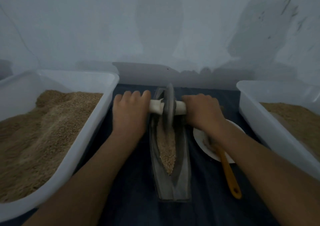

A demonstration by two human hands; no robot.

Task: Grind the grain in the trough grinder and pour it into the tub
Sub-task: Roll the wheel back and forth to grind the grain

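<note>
Grey wheel (168,104) sat at trough (170,165) far end, left hand (129,111) and right hand (201,111) fingers clenched on its axle (156,107), grain (167,149) looked coarse, grinding unfinished, pour into tub (83,139) still left.

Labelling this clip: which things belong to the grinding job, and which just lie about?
In use: trough grinder, grinding wheel, grain, left hand, right hand, left tub, right tub.
Lying about: white dish, orange spoon.
</note>
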